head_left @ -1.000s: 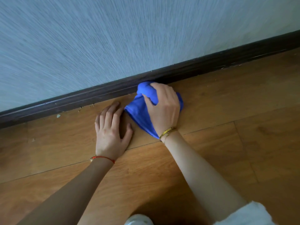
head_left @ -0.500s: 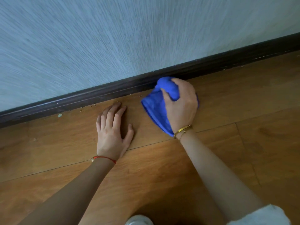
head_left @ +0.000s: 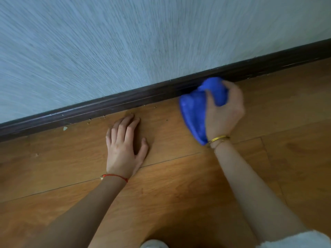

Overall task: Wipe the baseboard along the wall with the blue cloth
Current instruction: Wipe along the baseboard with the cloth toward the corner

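A dark brown baseboard (head_left: 111, 106) runs diagonally along the foot of a pale textured wall (head_left: 125, 42), rising toward the right. My right hand (head_left: 226, 113) grips a bunched blue cloth (head_left: 195, 111) and holds its top against the baseboard right of centre. The cloth's lower flap trails on the floor by my wrist. My left hand (head_left: 125, 145) rests flat on the wooden floor, fingers pointing at the baseboard, a short way left of the cloth.
Wooden floor planks (head_left: 179, 185) fill the lower half. Small crumbs (head_left: 96, 119) and a pale chip (head_left: 65, 128) lie along the baseboard left of my left hand. White fabric shows at the bottom edge.
My right hand has slid the blue cloth to the right along the baseboard, away from my left hand. My left hand has stayed flat on the floor.
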Demonstrator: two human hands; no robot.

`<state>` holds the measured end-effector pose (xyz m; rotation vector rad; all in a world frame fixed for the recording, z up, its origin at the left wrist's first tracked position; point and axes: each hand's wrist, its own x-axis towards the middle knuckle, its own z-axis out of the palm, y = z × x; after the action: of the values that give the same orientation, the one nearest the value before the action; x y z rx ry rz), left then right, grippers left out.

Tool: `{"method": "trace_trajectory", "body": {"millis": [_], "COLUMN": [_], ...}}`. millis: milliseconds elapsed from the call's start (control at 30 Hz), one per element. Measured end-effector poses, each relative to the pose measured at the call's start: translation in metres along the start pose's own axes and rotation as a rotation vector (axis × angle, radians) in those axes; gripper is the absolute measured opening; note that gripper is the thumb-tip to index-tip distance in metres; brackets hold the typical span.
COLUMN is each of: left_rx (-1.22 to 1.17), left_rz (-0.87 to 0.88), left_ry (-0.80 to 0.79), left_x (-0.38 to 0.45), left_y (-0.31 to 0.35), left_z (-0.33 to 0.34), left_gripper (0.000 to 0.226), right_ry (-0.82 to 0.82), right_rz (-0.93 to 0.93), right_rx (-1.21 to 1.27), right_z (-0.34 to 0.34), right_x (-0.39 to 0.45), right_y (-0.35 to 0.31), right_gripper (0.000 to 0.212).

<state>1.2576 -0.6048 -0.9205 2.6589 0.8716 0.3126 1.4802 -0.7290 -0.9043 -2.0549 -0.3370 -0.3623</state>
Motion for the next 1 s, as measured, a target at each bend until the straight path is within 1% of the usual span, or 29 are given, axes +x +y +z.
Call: {"method": "trace_trajectory", "body": {"millis": [33, 100, 167, 267, 300, 333, 367, 433, 467, 500, 533, 600, 700, 767, 800, 933, 1000], "left_rx": [0.006, 0.012, 0.008, 0.02, 0.02, 0.019, 0.021, 0.028, 0.03, 0.031, 0.031, 0.03, 0.037, 0.033, 0.03, 0.03, 0.024], "left_rz": [-0.002, -0.005, -0.006, -0.001, -0.001, -0.003, -0.006, -0.012, -0.013, -0.013, -0.012, -0.013, -0.011, -0.015, -0.018, -0.023, -0.023], "left_ry": [-0.002, -0.007, -0.002, 0.006, 0.003, -0.003, -0.011, -0.021, -0.021, -0.019, -0.016, -0.009, -0.017, -0.029, -0.031, -0.026, -0.028], "left_x": [0.0, 0.0, 0.0, 0.0, 0.0, 0.0, 0.0, 0.0, 0.0, 0.0, 0.0, 0.0, -0.001, -0.001, -0.001, -0.001, -0.001], "left_y": [0.0, 0.0, 0.001, 0.002, 0.002, 0.003, 0.003, 0.004, 0.004, 0.004, 0.004, 0.005, 0.003, 0.003, 0.003, 0.003, 0.003], "left_z": [0.0, 0.0, 0.0, 0.0, 0.0, 0.0, -0.001, -0.001, 0.0, 0.0, 0.001, 0.001, 0.001, 0.0, 0.0, 0.0, 0.0], "left_gripper": [0.058, 0.058, 0.058, 0.058, 0.058, 0.059, 0.06, 0.06, 0.06, 0.06, 0.06, 0.059, 0.06, 0.061, 0.06, 0.06, 0.06], "right_ry": [0.049, 0.058, -0.005, -0.175, -0.189, -0.165, -0.109, 0.065, 0.133, 0.167, 0.17, 0.113, -0.093, -0.144, -0.132, 0.021, 0.033], "right_rz": [0.046, 0.028, -0.089, -0.339, -0.363, -0.328, -0.224, 0.046, 0.139, 0.175, 0.169, 0.088, -0.111, -0.164, -0.14, 0.036, 0.058], "right_rx": [0.0, -0.01, -0.009, -0.041, -0.055, -0.05, -0.029, 0.022, 0.027, 0.013, -0.006, -0.011, -0.008, -0.038, -0.049, -0.084, -0.102], "right_z": [-0.004, -0.005, 0.003, 0.009, 0.007, 0.003, -0.002, -0.016, -0.022, -0.025, -0.025, -0.017, -0.007, -0.012, -0.016, -0.027, -0.026], "right_x": [0.009, 0.009, -0.004, -0.021, -0.017, -0.009, 0.0, 0.027, 0.041, 0.051, 0.053, 0.039, 0.006, 0.011, 0.02, 0.05, 0.045], "right_y": [0.005, 0.003, -0.009, -0.016, -0.013, -0.007, 0.001, 0.018, 0.026, 0.031, 0.031, 0.02, 0.007, 0.015, 0.021, 0.04, 0.037], "right_gripper": [0.029, 0.029, 0.026, 0.021, 0.021, 0.022, 0.023, 0.026, 0.027, 0.027, 0.028, 0.026, 0.024, 0.024, 0.025, 0.025, 0.027]}}
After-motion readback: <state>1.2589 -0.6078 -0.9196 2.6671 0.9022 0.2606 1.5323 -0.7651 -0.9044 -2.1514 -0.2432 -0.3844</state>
